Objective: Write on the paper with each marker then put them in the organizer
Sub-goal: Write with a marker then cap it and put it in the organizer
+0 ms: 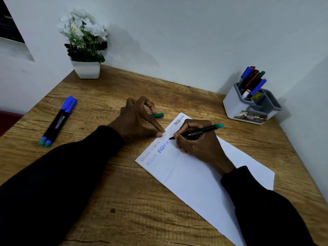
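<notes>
1. the green marker (198,133) slants across the paper (195,174), its long axis running from the dark tip touching the sheet at lower left up to the teal end at upper right.
2. the right hand (198,144) pinches the barrel near the tip, its heel resting on the sheet. the left hand (138,121) presses forefinger and thumb on the paper's edge, its curled fingers holding the teal cap (157,115).
3. two blue-capped markers (57,121) lie side by side at the left of the wooden desk (124,201). the organizer (232,105), holding more markers, stands at the far right by the wall, and a pot of white flowers (85,50) at the far left.
</notes>
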